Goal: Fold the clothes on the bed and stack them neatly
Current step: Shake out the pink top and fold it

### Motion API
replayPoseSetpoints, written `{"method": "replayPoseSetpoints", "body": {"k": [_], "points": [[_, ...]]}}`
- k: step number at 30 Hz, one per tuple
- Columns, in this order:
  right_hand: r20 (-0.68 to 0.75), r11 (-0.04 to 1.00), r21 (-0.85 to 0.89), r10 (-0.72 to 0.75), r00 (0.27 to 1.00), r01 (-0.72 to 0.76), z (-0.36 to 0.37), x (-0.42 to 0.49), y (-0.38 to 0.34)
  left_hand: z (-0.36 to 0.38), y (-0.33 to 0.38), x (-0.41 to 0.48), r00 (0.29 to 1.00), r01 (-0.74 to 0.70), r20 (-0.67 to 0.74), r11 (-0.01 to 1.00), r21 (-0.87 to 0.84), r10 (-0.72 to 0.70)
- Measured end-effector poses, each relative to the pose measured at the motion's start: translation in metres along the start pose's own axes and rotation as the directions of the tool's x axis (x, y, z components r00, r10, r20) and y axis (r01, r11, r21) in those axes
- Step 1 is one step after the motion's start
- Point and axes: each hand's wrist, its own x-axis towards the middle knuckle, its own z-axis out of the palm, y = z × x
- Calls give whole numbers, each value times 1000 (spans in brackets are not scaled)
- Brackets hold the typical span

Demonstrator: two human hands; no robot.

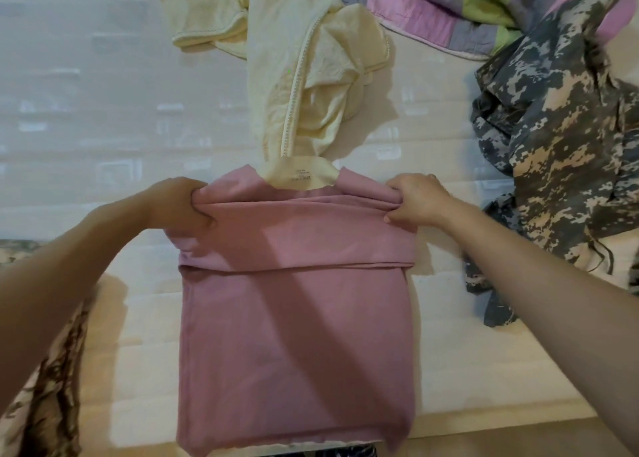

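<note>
My left hand [179, 202] and right hand [416, 199] each have fingers pinched on the far corners of the pink garment [294, 311]; it lies folded on the bed [103, 117], centre-near; yellow garment [304, 86] touches its far edge; camo clothing [560, 152] lies right.

A single head-worn wide-angle view looks steeply down from close above the white quilted bed [103, 110], forearms entering from both lower corners.
</note>
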Motion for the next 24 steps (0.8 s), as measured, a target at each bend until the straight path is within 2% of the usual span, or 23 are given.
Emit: {"method": "replayPoseSetpoints", "body": {"k": [2,3,5,8,12,14,16,19,21,23,24], "points": [[76,978,207,-30,997,14,-19,-10,7,-11,-6,-16,1000,-24,6,981,-193,26],[96,967,255,-40,995,14,-30,-14,10,-17,-9,-21,1000,-30,-5,972,-233,30],[37,987,158,-44,998,38,-44,-16,10,-30,-11,-24,997,-45,-70,978,-204,31],[-241,992,-117,-65,968,37,-54,-13,-1,-42,-2,-20,954,-99,-293,989,-108,63],[-566,986,-168,-99,818,3,-58,-25,-13,-37,2,-29,763,-145,-633,989,30,131],[-648,985,-168,-143,748,43,-47,-46,-14,-17,-3,-47,640,-211,-745,975,66,189],[-669,982,-167,-182,720,93,-24,-78,-12,18,-10,-76,585,-291,-778,955,60,227],[-624,969,-202,-240,744,142,33,-138,-2,85,-26,-126,638,-313,-725,947,63,259],[-506,961,-231,-251,825,151,78,-169,2,132,-35,-155,733,-282,-621,955,93,277],[-232,971,-217,-152,961,102,122,-186,2,175,-37,-174,856,-217,-454,969,118,247],[-88,980,-188,-85,993,67,141,-193,1,192,-36,-181,907,-158,-376,981,115,190]]}}
